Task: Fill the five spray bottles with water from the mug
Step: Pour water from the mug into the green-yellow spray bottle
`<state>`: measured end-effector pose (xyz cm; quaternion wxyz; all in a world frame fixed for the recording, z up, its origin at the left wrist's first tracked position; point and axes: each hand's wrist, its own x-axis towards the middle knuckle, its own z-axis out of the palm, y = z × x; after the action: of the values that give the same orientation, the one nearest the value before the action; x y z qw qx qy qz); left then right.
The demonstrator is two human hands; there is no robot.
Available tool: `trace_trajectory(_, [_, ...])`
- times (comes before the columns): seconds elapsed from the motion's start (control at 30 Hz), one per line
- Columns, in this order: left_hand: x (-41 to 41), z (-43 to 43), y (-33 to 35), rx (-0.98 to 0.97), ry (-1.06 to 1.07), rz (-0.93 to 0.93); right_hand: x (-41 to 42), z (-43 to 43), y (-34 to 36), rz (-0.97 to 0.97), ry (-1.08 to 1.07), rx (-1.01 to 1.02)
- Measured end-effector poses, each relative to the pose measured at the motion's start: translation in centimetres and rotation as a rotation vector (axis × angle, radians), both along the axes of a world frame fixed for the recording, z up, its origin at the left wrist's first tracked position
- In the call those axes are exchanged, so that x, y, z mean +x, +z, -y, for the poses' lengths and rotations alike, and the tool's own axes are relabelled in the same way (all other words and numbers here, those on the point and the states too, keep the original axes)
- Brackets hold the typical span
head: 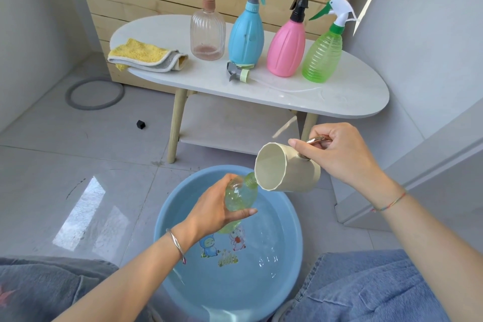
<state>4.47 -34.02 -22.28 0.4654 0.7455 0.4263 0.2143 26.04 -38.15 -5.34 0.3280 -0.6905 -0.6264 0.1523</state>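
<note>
My left hand [214, 210] grips a pale green bottle [241, 197] without its spray head, tilted over the blue basin [292, 219]. My right hand [339, 157] holds the cream mug [285, 168] by its metal handle, tipped so its rim meets the bottle's neck. On the white table [352, 91] stand a clear pinkish bottle [207, 34], a blue bottle [245, 34], a pink bottle [286, 47] and a green bottle [322, 57], each with its spray head on. A loose grey and green spray head [237, 73] lies in front of the blue bottle.
The basin holds water and sits on the tiled floor between my knees. A folded yellow cloth [146, 56] hangs over the table's left end. A grey ring [94, 94] and a small black cube [141, 124] lie on the floor at left. A wooden slat wall stands behind.
</note>
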Motion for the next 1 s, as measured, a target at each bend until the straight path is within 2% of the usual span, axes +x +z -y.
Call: trace_trajectory(1.0, [0.29,0.42,0.14,0.002,0.002,-0.029,-0.37,-0.11,-0.1,0.095,0.029,0.063])
